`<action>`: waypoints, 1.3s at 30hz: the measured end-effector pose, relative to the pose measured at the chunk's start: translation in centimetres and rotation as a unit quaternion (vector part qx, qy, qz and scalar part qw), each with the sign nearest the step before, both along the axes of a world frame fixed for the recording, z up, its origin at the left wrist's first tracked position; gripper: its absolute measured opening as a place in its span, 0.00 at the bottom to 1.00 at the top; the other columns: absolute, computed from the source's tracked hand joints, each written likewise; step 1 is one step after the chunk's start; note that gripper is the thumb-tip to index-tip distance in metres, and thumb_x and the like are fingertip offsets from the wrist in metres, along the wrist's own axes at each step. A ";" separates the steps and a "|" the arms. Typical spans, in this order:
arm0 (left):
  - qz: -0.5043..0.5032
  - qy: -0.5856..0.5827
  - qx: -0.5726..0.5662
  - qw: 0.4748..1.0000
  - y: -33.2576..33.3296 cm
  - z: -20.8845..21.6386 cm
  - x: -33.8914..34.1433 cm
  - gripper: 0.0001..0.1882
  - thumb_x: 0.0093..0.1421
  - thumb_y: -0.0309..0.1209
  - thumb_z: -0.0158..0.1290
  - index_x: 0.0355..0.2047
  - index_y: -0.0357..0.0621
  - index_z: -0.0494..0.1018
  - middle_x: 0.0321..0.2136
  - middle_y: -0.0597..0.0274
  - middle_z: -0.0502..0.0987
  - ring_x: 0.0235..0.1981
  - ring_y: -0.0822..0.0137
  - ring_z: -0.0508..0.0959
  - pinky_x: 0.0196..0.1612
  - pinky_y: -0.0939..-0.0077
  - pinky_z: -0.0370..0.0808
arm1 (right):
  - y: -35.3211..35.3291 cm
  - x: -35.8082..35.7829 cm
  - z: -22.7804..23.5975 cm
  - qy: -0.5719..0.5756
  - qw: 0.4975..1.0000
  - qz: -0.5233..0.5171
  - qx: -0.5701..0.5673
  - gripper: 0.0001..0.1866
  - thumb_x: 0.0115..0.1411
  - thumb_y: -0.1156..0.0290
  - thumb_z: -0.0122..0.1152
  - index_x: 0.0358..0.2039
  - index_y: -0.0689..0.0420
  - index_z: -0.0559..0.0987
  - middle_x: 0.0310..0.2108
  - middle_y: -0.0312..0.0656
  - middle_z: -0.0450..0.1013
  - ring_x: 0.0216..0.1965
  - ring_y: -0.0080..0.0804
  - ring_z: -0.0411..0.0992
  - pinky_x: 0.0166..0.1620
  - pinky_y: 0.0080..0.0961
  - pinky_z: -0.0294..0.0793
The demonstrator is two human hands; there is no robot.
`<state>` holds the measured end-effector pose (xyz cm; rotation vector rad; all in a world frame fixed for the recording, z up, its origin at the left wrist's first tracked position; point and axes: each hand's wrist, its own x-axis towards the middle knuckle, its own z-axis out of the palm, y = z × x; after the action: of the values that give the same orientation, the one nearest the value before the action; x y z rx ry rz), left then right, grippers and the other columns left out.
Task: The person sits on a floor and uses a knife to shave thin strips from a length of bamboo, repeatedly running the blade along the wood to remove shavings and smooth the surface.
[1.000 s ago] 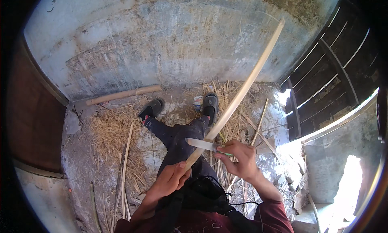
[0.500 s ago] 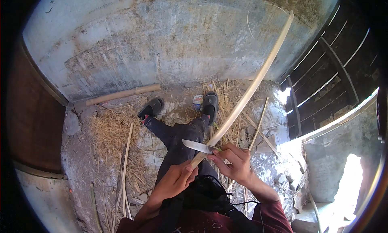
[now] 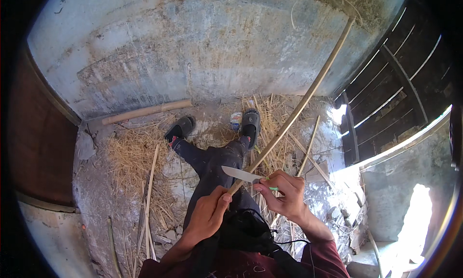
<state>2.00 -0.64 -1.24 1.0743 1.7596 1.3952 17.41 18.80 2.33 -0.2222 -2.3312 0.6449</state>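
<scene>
The left hand (image 3: pixel 210 208) is gripping the near end of a long pale strip (image 3: pixel 290 121), which is reaching forward and rightward, well beyond both hands, its far end standing out against the stained wall (image 3: pixel 193 51). The right hand (image 3: pixel 283 193) is clasping a knife (image 3: pixel 239 174), its blade crossing the strip just ahead of the left hand, tip pointing left. Open room is lying between the left hand and the straw-like shavings (image 3: pixel 130 164) farther left.

L hand (image 3: pixel 208 213) lower ctr of frame, fingers curled tight, thumb angled up-R. R hand (image 3: pixel 285 192) R of ctr, bent in pinch grip. L forearm (image 3: pixel 179 249) slants from btm, R forearm (image 3: pixel 314 226) lower R.
</scene>
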 end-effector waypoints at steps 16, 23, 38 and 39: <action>0.013 -0.032 0.001 0.999 0.0 0.4 0.2 0.16 0.76 0.40 0.55 0.39 0.38 0.74 0.15 0.62 0.66 0.17 0.75 0.63 0.22 0.69 0.55 | -0.2 0.2 0.7 0.018 0.999 0.029 -0.013 0.14 0.53 0.75 0.83 0.28 0.60 0.80 0.23 0.44 0.79 0.20 0.34 0.79 0.22 0.27 0.71; 0.011 -0.022 -0.009 1.000 -0.3 0.7 0.4 0.16 0.76 0.40 0.55 0.39 0.38 0.74 0.15 0.62 0.66 0.16 0.74 0.63 0.22 0.68 0.56 | 1.8 -0.3 0.7 0.099 0.993 -0.039 0.045 0.11 0.56 0.76 0.80 0.26 0.60 0.81 0.21 0.41 0.75 0.18 0.31 0.76 0.20 0.28 0.71; -0.047 -0.063 0.002 0.997 -0.7 -1.4 0.3 0.17 0.80 0.39 0.46 0.39 0.37 0.71 0.18 0.59 0.69 0.17 0.63 0.70 0.25 0.63 0.64 | 1.4 -0.2 -0.4 0.069 0.997 -0.004 0.019 0.12 0.54 0.74 0.82 0.27 0.58 0.82 0.22 0.40 0.76 0.19 0.31 0.76 0.21 0.28 0.71; -0.044 -0.055 -0.009 0.998 -0.7 -1.0 0.3 0.17 0.80 0.39 0.46 0.39 0.37 0.71 0.18 0.58 0.69 0.17 0.63 0.70 0.25 0.63 0.64 | 1.2 -0.3 -0.4 0.059 0.998 -0.002 0.033 0.12 0.54 0.73 0.82 0.27 0.57 0.82 0.22 0.39 0.75 0.18 0.30 0.75 0.20 0.29 0.70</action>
<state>2.31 -1.34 -2.22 1.0333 1.6249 1.3564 17.15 19.96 1.96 -0.1537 -2.2347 0.5632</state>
